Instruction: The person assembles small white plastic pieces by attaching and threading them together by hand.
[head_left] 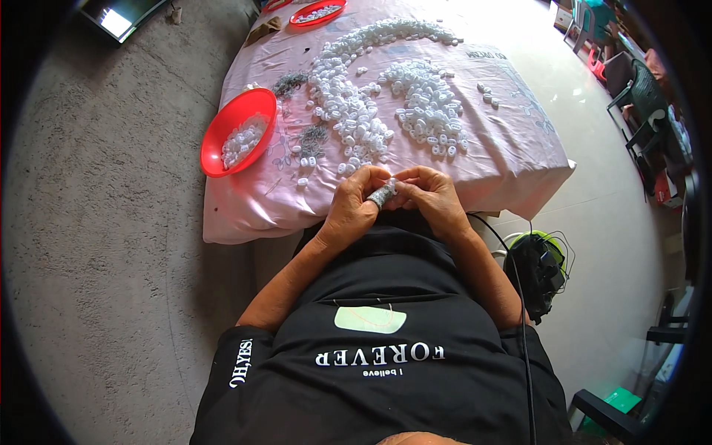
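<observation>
Left hand (353, 202) angled toward 1 o'clock | right hand (436, 197) toward 11 | fingers clamped together on small white plastic piece (394, 186), at cloth-draped bench's (512, 130) 6-o'clock edge

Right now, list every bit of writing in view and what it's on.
Black shirt, chest: white printed words, upside down; I won't copy them.
Left sleeve: white lettering, sideways.
Pink tablecloth, far right part: grey lettering, blurred.
Small white pieces: too small to tell.
Lit screen: nothing legible.

The nearer bowl (213, 148) looks glossy plastic, the white pieces (429, 107) smooth plastic, the tablecloth (512, 137) matt fabric (creased).
</observation>
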`<control>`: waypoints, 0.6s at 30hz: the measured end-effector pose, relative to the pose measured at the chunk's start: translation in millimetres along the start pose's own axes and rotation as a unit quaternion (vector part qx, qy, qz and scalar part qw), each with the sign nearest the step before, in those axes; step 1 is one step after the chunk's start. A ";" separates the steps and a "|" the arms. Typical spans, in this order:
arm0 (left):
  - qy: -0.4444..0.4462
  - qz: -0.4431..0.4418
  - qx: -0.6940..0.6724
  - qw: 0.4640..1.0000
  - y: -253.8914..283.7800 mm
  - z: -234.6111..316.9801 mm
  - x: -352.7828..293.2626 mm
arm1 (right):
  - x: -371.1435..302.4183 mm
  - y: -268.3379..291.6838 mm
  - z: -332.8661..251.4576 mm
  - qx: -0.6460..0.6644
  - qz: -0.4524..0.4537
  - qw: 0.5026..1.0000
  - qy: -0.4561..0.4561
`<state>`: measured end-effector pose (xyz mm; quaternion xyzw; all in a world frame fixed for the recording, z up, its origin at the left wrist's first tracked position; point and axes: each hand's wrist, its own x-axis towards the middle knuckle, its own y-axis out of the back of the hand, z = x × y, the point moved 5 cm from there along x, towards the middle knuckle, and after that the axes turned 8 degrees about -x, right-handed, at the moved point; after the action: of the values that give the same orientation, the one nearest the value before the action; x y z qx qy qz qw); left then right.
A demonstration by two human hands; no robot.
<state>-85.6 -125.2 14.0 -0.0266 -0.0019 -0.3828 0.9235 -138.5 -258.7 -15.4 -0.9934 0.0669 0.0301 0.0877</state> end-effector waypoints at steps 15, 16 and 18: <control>0.017 0.006 0.039 0.999 8.4 5.3 3.5 | -0.1 -3.9 4.1 0.041 -0.017 0.999 0.028; 0.014 0.003 0.039 0.999 9.2 5.0 4.1 | 0.2 -6.0 3.9 0.046 -0.029 0.998 0.033; 0.011 0.002 0.041 0.999 10.0 5.3 3.9 | 0.0 -8.2 0.8 0.040 -0.038 0.998 0.039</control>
<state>-75.6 -120.6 18.9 0.0160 -0.0072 -0.3811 0.9244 -137.4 -250.6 -14.7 -0.9914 0.0337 -0.0146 0.1259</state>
